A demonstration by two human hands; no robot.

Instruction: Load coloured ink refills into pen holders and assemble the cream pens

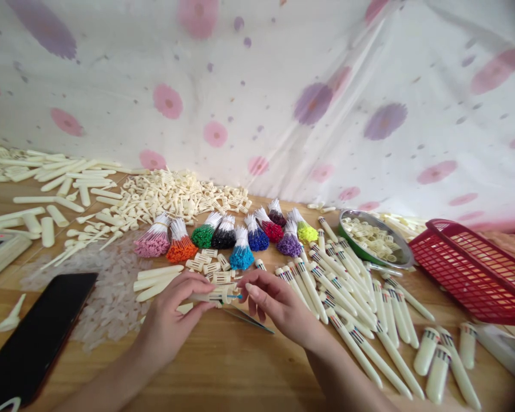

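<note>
Gripped between thumb and fingers of left hand (171, 309): pen part (212, 296), clamped from its left end. Cream-white and tubular, with slots at right end; thin coloured lines visible along the body. Protruding from right end: blue tip (236, 296). Long axis roughly level, running left to right across the view; slotted end pointed toward right hand (278, 303). Located between both hands, just above near-middle part of wooden surface (240, 372). At right hand: thumb and fingertips bent close together beside blue tip; cannot tell whether pinched on it or only near.

Just beyond the hands: small group of slotted cream pieces (210, 260), with cream barrels (158, 277) to their left. Farther back: fanned bundles of white sticks with coloured ends, including light-blue bundle (242, 252), pink bundle (152, 243) and yellow bundle (305, 229). Behind these, heap of small cream parts (184, 194).

To the right: many cream pens (347, 274) with multicoloured upper ends, mostly lying slantwise; then green bowl (405, 260) of cream rings, and red basket (455, 292), tilted. To the left: scattered translucent pieces (111, 315), then dark phone (38, 337). Along the back: flower-patterned sheet (261, 68).
</note>
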